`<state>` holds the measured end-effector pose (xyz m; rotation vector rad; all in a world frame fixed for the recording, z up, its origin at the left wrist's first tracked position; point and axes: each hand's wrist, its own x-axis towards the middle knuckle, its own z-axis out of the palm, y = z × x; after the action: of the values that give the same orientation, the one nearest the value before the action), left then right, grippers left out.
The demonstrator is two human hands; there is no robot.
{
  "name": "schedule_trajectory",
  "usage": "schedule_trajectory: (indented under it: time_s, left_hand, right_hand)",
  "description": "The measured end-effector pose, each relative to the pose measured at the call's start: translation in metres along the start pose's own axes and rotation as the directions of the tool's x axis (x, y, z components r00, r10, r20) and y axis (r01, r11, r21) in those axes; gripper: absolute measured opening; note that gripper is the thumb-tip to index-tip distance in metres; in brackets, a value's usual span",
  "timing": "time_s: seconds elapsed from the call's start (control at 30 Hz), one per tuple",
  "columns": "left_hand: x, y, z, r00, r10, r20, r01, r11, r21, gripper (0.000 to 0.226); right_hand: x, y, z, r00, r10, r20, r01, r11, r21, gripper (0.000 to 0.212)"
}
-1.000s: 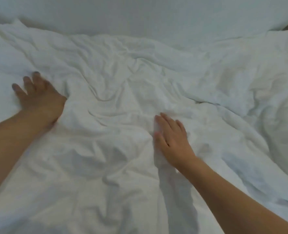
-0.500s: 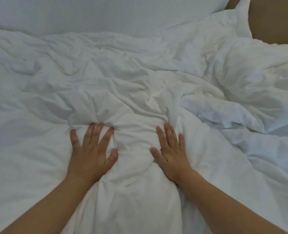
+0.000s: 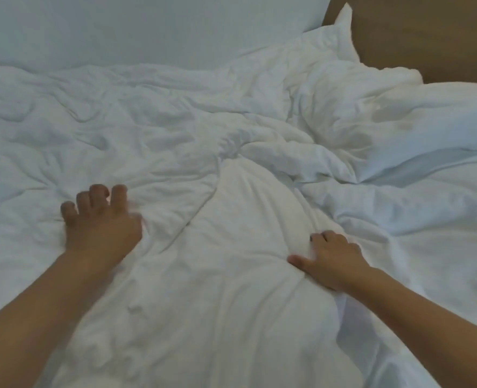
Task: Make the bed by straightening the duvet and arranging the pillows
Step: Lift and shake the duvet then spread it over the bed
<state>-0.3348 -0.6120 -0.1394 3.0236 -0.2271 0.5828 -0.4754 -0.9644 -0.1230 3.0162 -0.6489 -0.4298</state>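
Note:
A rumpled white duvet [image 3: 231, 275] fills almost the whole view, with a raised fold running up the middle. My left hand [image 3: 100, 228] presses flat on it at centre left, fingers spread and slightly curled. My right hand [image 3: 332, 259] lies on the right flank of the fold, fingers curled into the cloth and thumb out; whether it pinches the fabric is unclear. A white pillow [image 3: 438, 127] lies at the right, partly under bunched duvet.
A smooth white sheet or pillow surface [image 3: 147, 26] stretches across the top. A brown headboard or wall [image 3: 427, 37] shows at the top right corner. The duvet's peaked corner [image 3: 343, 29] sticks up near it.
Both hands were side by side on the fold; now they have spread apart, the left sliding left, the right sliding right and down. The view has shifted right, showing more pillow and headboard.

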Motion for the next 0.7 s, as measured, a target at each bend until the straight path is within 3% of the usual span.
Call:
schedule_trajectory:
  time_s: [0.07, 0.13, 0.17, 0.23, 0.3, 0.37, 0.43, 0.53, 0.7]
  left_hand:
    - [-0.036, 0.061, -0.019, 0.985, 0.167, 0.045, -0.159, 0.977, -0.142, 0.061]
    - [-0.080, 0.109, -0.021, 0.889, 0.396, 0.230, -0.380, 0.918, -0.113, 0.046]
    - [-0.094, 0.121, -0.023, 0.871, 0.415, 0.264, -0.403, 0.910, -0.100, 0.038]
    - [-0.098, 0.129, -0.045, 0.874, 0.318, 0.368, -0.265, 0.946, -0.189, 0.026]
    - [-0.104, 0.131, -0.069, 0.830, 0.289, 0.477, -0.218, 0.955, -0.199, 0.020]
    - [-0.124, 0.128, -0.096, 0.829, 0.347, 0.438, -0.309, 0.938, -0.158, 0.026]
    - [-0.157, 0.110, -0.124, 0.829, 0.330, 0.452, -0.268, 0.943, -0.197, 0.044]
    - [-0.197, 0.066, -0.176, 0.806, 0.161, 0.570, -0.123, 0.987, -0.105, 0.062]
    - [-0.225, -0.016, -0.243, 0.735, -0.097, 0.671, -0.007, 0.989, 0.150, 0.065]
  right_hand:
    - [-0.011, 0.011, 0.004, 0.997, -0.070, -0.044, 0.068, 0.997, -0.040, 0.041]
    - [-0.025, 0.004, 0.002, 0.979, -0.192, -0.063, 0.187, 0.979, -0.086, 0.030]
    - [-0.035, 0.002, 0.000, 0.972, -0.232, -0.033, 0.228, 0.969, -0.091, 0.029]
    - [-0.061, 0.014, -0.010, 0.965, -0.263, 0.001, 0.261, 0.960, -0.098, 0.027]
    - [-0.090, 0.040, -0.017, 0.971, -0.238, -0.032, 0.231, 0.962, -0.147, 0.023]
    - [-0.120, 0.062, -0.018, 0.974, -0.203, -0.104, 0.179, 0.962, -0.207, 0.019]
    - [-0.149, 0.066, -0.018, 0.965, -0.190, -0.182, 0.152, 0.967, -0.203, 0.023]
    - [-0.197, 0.031, -0.033, 0.953, -0.216, -0.212, 0.205, 0.976, -0.075, 0.034]
    - [-0.278, -0.063, -0.058, 0.881, -0.463, -0.099, 0.466, 0.885, 0.013, 0.051]
